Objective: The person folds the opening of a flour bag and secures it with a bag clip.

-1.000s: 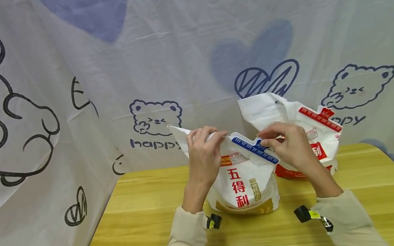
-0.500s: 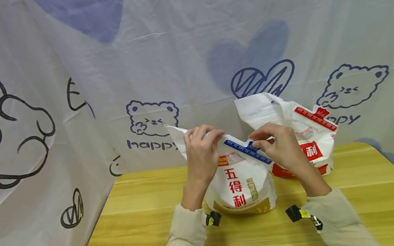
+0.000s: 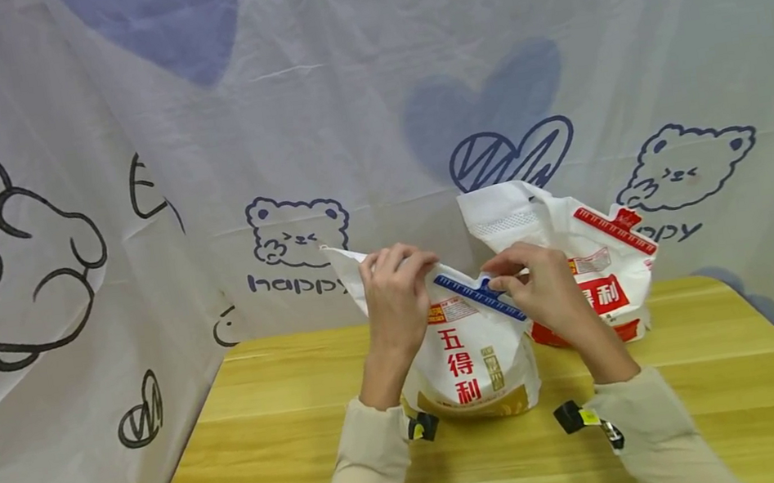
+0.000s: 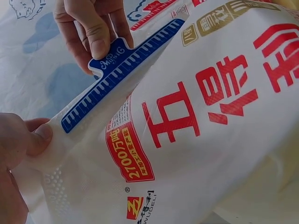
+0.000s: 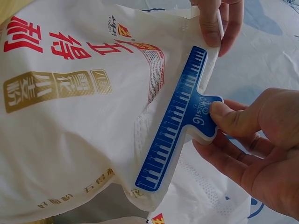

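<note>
A white flour bag [image 3: 470, 354] with red and gold print stands on the table, its top edge slanting down to the right. Across that edge lies a long blue clip [image 3: 478, 297] with a piano-key pattern. My right hand [image 3: 542, 286] pinches the clip's tab between thumb and fingers, as the right wrist view shows with the thumb [image 5: 229, 116] on the tab. My left hand [image 3: 398, 298] pinches the bag's top edge just past the clip's upper end. In the left wrist view the blue clip [image 4: 121, 70] sits along the edge, close to the left thumb [image 4: 42, 135].
Behind and to the right stands a second white flour bag [image 3: 630, 281] with red print, a red clip [image 3: 616, 230] on its upper edge. The wooden table [image 3: 276, 455] reaches a patterned cloth backdrop [image 3: 369, 112] at the back and left.
Both hands keep their grips on the bag and clip. The whole scene has shifted slightly left in the head view, the right hand a little more than the left.
</note>
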Demonstrator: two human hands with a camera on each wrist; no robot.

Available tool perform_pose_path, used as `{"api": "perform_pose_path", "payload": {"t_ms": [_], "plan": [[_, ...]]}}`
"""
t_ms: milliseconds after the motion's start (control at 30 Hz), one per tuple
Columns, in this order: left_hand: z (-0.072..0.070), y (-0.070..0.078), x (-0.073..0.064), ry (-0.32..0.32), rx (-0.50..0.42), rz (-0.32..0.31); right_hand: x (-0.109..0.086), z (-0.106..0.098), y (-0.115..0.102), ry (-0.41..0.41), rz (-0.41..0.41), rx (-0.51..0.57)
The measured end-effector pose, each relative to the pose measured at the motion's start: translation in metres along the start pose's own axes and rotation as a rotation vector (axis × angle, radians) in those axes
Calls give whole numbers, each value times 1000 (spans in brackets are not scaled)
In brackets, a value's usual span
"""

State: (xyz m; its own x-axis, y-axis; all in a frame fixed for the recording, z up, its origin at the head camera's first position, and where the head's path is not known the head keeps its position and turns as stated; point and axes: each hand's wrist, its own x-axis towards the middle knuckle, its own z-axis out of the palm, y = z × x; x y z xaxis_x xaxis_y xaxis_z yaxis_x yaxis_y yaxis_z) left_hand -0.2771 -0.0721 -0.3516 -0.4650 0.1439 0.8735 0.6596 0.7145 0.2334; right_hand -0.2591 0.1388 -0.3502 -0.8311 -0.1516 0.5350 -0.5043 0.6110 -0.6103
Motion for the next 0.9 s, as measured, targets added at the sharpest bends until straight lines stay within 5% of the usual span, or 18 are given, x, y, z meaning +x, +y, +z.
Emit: {"api": "perform_pose_path", "payload": {"t_ms": [500, 900], "plan": [[-6, -10, 1, 4, 42, 38, 6, 7, -1, -33, 24, 72], [-15, -4, -2, -73, -12, 63, -8, -1, 11, 10, -8, 112]]}}
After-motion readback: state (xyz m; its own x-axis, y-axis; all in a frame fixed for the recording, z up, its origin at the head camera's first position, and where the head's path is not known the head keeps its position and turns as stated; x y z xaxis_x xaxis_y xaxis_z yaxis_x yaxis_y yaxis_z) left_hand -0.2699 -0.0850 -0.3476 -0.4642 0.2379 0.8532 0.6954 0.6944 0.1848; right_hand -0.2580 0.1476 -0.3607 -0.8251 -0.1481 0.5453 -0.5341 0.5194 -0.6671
